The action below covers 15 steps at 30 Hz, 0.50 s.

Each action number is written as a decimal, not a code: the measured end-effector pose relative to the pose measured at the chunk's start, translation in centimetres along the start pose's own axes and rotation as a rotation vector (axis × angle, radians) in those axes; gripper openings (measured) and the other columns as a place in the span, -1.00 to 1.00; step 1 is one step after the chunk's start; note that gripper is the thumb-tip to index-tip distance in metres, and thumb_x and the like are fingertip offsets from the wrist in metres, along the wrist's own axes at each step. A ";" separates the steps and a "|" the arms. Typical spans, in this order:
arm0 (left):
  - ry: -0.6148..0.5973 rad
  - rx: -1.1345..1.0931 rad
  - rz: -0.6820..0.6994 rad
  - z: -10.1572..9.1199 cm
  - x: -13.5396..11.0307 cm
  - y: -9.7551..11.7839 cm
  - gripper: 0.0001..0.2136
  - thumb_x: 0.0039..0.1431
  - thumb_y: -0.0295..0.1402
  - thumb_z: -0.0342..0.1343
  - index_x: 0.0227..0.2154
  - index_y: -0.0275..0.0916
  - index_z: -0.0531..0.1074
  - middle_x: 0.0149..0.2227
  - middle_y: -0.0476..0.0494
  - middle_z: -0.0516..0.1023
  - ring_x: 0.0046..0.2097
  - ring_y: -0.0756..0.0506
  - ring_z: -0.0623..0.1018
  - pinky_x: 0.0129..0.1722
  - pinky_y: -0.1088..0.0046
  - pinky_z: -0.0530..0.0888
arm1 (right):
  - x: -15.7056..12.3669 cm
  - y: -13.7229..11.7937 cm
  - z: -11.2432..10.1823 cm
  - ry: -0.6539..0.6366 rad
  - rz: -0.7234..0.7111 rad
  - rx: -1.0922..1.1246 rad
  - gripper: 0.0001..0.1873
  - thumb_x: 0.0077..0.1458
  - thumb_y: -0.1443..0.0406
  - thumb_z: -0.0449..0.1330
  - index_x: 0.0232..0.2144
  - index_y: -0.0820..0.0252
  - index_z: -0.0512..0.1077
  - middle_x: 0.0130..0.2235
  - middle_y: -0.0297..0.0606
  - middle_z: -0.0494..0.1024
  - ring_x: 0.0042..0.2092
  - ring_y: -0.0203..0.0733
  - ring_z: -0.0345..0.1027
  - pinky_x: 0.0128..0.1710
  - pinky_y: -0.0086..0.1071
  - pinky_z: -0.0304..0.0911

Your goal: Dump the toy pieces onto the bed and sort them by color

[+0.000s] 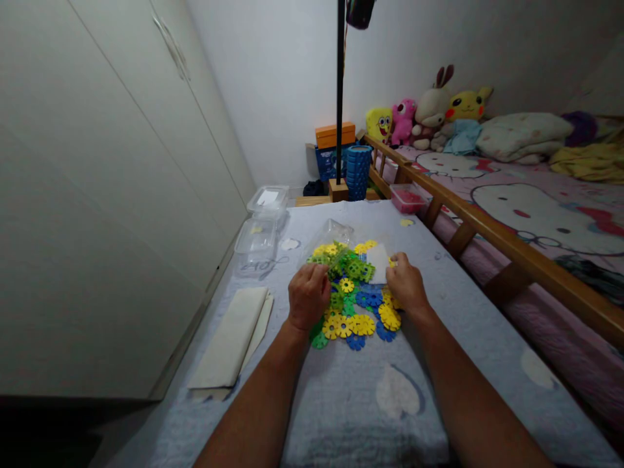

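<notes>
A heap of flat flower-shaped plastic pieces (pixel 358 305) in yellow, green and blue lies on the pale blue quilted cloth (pixel 370 390). My left hand (pixel 308 296) rests closed on the heap's left edge, fingers curled over green pieces. My right hand (pixel 405 283) sits at the heap's right edge, fingers pinched on a clear plastic bag (pixel 341 237) with a white label (pixel 379 263) that spreads over the far part of the heap.
Clear plastic boxes (pixel 258 237) stand at the far left by white cupboard doors (pixel 97 195). Folded pale paper (pixel 234 338) lies left. A box of red pieces (pixel 407 197) sits by the wooden bed rail (pixel 487 224). A black pole (pixel 340 91) and plush toys (pixel 429 110) stand behind.
</notes>
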<state>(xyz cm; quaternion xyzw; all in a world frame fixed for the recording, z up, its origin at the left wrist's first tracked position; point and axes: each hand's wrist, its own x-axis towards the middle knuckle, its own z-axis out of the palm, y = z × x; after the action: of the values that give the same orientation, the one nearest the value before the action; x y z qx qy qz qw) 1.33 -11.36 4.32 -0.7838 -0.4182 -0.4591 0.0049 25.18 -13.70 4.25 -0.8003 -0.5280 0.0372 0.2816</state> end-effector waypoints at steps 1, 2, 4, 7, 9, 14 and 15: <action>-0.012 0.015 0.026 0.0 -0.1 0.1 -0.82 0.10 -0.56 0.09 -0.30 -0.15 0.46 -0.32 -0.13 0.51 -0.22 -0.15 0.51 -0.18 0.36 0.42 | 0.1 0.2 -0.2 0.010 0.018 0.017 -0.66 0.11 0.40 0.06 -0.05 0.27 0.42 -0.31 -0.08 0.60 -0.34 -0.09 0.41 -0.30 -0.36 0.13; -0.022 0.029 0.046 0.0 -0.1 0.1 -0.82 0.11 -0.56 0.09 -0.30 -0.15 0.46 -0.31 -0.14 0.52 -0.22 -0.15 0.51 -0.18 0.36 0.43 | 0.1 0.4 -0.3 0.021 0.036 0.039 -0.65 0.10 0.40 0.07 -0.05 0.26 0.43 -0.32 -0.08 0.60 -0.34 -0.09 0.41 -0.30 -0.36 0.13; -0.021 0.043 0.063 0.0 -0.1 0.2 -0.84 0.14 -0.54 0.08 -0.29 -0.15 0.47 -0.31 -0.14 0.53 -0.22 -0.14 0.52 -0.16 0.36 0.44 | 0.0 0.6 -0.7 0.054 0.064 0.089 -0.65 0.07 0.38 0.07 -0.07 0.24 0.44 -0.33 -0.11 0.60 -0.34 -0.08 0.42 -0.30 -0.36 0.15; 0.044 0.020 0.033 -0.3 0.0 0.1 -0.86 0.17 -0.50 0.09 -0.27 -0.14 0.48 -0.30 -0.14 0.54 -0.19 -0.14 0.54 -0.12 0.35 0.45 | -0.3 0.5 -1.1 0.134 0.042 0.180 -0.63 0.09 0.32 0.05 -0.04 0.23 0.42 -0.44 -0.23 0.55 -0.37 -0.08 0.41 -0.30 -0.35 0.18; 0.104 0.001 0.006 -0.6 0.1 -0.1 -0.87 0.17 -0.48 0.10 -0.27 -0.15 0.48 -0.30 -0.15 0.55 -0.18 -0.14 0.54 -0.10 0.33 0.46 | -0.6 0.2 -1.4 0.203 -0.015 0.236 -0.61 0.14 0.27 0.03 0.00 0.24 0.39 -0.52 -0.33 0.47 -0.42 -0.09 0.39 -0.30 -0.35 0.19; 0.204 -0.061 -0.019 -1.4 0.4 0.2 -0.91 0.15 -0.45 0.15 -0.29 -0.16 0.45 -0.32 -0.14 0.53 -0.20 -0.14 0.53 -0.11 0.32 0.46 | -1.5 -0.7 -1.9 0.332 -0.098 0.343 -0.61 0.18 0.21 0.03 0.02 0.24 0.34 -0.55 -0.43 0.37 -0.47 -0.19 0.31 -0.33 -0.37 0.18; 0.218 -0.095 -0.041 -1.4 0.5 0.4 -0.91 0.14 -0.45 0.16 -0.29 -0.16 0.44 -0.33 -0.13 0.51 -0.22 -0.13 0.53 -0.12 0.33 0.46 | -1.5 -0.7 -2.0 0.350 -0.101 0.388 -0.62 0.18 0.20 0.04 0.01 0.23 0.33 -0.54 -0.45 0.36 -0.47 -0.21 0.30 -0.33 -0.38 0.18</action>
<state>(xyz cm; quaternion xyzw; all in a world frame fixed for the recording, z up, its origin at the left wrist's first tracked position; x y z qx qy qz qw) 0.68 -11.87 5.63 -0.7198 -0.4090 -0.5609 0.0036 24.63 -15.63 5.91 -0.6983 -0.4937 -0.0153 0.5180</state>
